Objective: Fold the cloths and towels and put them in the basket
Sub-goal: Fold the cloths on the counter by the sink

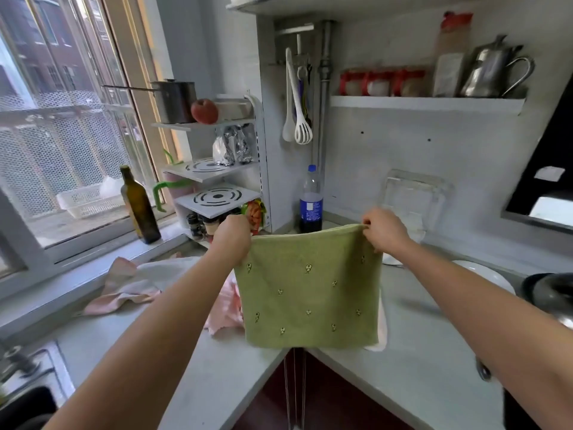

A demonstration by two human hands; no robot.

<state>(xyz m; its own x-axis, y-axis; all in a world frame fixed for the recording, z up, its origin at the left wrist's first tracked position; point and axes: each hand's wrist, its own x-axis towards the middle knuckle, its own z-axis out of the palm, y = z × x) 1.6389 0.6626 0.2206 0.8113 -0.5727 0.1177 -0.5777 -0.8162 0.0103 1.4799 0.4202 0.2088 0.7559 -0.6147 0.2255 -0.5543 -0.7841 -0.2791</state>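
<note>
Left hand point(233, 234) fingers curled, pinching the top left corner of the green towel point(310, 287). Right hand point(384, 229) pinching the top right corner, thumb and fingertips on the hem. Both arms stretched forward, raised above the surface point(428, 352), forearms bare, hands well apart so the top edge runs taut between them.

Green towel hangs flat and square from the two corners, in the air over the inner corner of the surface, its bottom edge level with the surface edge. Terry texture, small embroidered motifs scattered across it, motif detail too small to tell. Looks like a single or folded layer, cannot tell which.

Behind and left of it, pink cloth point(124, 290) lies crumpled on the surface near the window sill, a whitish cloth point(167, 268) on top of it. More pink fabric point(226, 308) partly hidden behind the towel's left edge. A white edge point(383, 333) peeks out at the towel's lower right.

Containers: clear plastic box point(415, 197) leaning on the wall behind the right hand, contents unclear. White plate point(486, 274) to the right. Cola bottle point(311, 203) upright in the corner, dark liquid low in it. Olive oil bottle point(139, 206) on the sill. White rack point(217, 169) holds a pot point(175, 100), an apple point(204, 111), foil bags.
</note>
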